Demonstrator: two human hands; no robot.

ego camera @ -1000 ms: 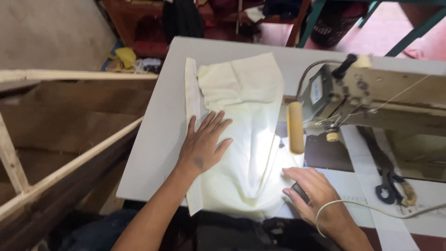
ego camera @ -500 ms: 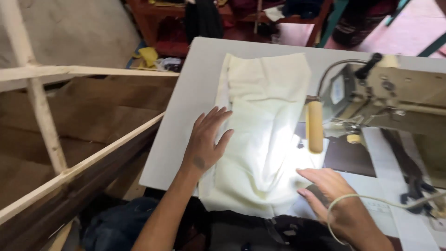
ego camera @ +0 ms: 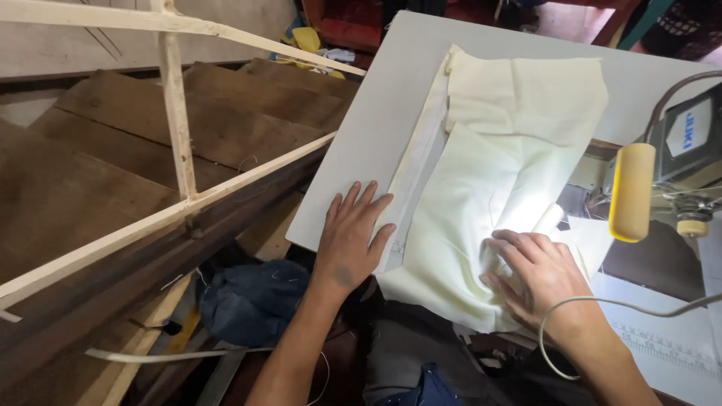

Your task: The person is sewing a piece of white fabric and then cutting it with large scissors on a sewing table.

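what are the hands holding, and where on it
Nothing is gripped: the left hand lies flat at the cream fabric's left edge; the right hand presses its near part.

You are looking at two hands: your left hand [ego camera: 350, 244] and your right hand [ego camera: 543, 277]. You are seeing one pale cream cloth piece [ego camera: 489, 173] lying on one white bench [ego camera: 376, 128], one sewing machine [ego camera: 688, 143] carrying one yellow roller [ego camera: 630, 192], one thin grey cable [ego camera: 602, 302], and one dark blue bundle [ego camera: 252, 301] sitting below.

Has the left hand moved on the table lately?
Yes. The left hand slid off the cream cloth toward the table's near left edge, away from the sewing machine.
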